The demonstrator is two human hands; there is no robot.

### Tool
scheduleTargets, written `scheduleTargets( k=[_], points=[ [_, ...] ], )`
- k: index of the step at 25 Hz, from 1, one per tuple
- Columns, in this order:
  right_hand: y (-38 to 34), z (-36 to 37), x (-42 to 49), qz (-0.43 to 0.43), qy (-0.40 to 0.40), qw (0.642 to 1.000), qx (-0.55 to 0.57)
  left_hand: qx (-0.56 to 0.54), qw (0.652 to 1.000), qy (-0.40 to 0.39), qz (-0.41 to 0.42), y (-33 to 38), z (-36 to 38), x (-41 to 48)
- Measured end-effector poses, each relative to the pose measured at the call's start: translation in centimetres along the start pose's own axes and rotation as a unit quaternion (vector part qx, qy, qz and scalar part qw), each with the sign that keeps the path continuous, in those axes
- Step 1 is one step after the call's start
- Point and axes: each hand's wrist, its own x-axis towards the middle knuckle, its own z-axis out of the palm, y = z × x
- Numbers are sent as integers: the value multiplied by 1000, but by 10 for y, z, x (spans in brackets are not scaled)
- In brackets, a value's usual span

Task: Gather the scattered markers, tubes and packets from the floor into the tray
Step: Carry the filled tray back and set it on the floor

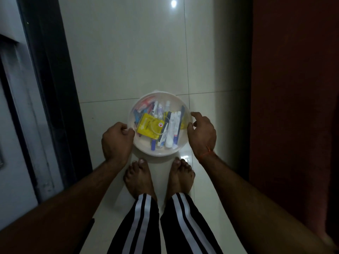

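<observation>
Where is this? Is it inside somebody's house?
Probably yes, a hallway or doorway at home: glossy pale floor tiles, a dark door frame on one side, and bare feet beside a round tray of small household items.

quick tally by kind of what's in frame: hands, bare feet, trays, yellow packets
Hands: 2, the left hand and the right hand, one at each side of the tray
Bare feet: 2, the left foot and the right foot
Trays: 1, the round tray
Yellow packets: 1, the yellow packet in the tray
Total: 6
</observation>
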Motion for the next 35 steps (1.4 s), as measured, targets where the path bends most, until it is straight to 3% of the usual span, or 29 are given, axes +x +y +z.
scheduleTargets(
  k=[5, 9, 17, 23, 25, 28, 30, 33, 35],
  points=[
    [5, 9, 1, -15, 11, 1000, 19, 5, 999, -22, -44, 2, 10, -1],
    [10, 10, 1, -11, -5, 999, 46, 4, 990, -88, -114, 10, 13, 13],
    [3, 8, 14, 108, -106, 987, 52, 72, 975, -179, -108, 24, 7, 22],
    [22, 15, 0, 128, -204, 935, 260, 15, 975, -208, -81, 16, 0, 26],
    [25, 13, -1, 176, -217, 903, 327, -23, 971, -209, -115, 15, -1, 32],
    [39, -10, -9, 281, -285, 799, 449, -101, 956, -239, -137, -3, 2, 39],
    [57, -28, -25, 321, -337, 760, 454, -141, 948, -263, -115, 11, -5, 31],
    [85, -43, -53, 394, -283, 709, 512, -217, 930, -284, -86, 66, -6, 19],
    [103, -44, -61, 387, -211, 659, 609, -285, 916, -257, -118, 92, 9, 20]
  ],
)
